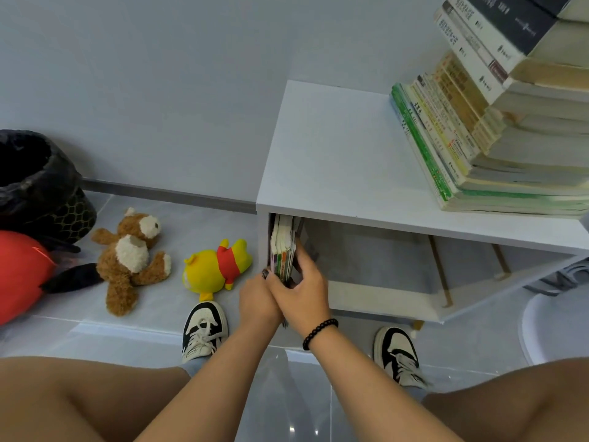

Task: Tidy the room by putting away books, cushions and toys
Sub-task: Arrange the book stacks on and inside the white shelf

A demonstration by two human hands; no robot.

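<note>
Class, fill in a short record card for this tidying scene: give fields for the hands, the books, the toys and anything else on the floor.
left hand: steadies the upright books from the left
right hand: grips the upright books, pressing them against the left wall inside the white shelf unit
book stack: lies piled on top of the unit, at the right
toys: brown teddy bear and yellow plush bear lie on the floor, left of the unit
bin: black-lined, by the wall at far left
red cushion: at left edge

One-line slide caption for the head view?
Both hands stand thin books upright inside the white shelf; plush toys await.
</note>
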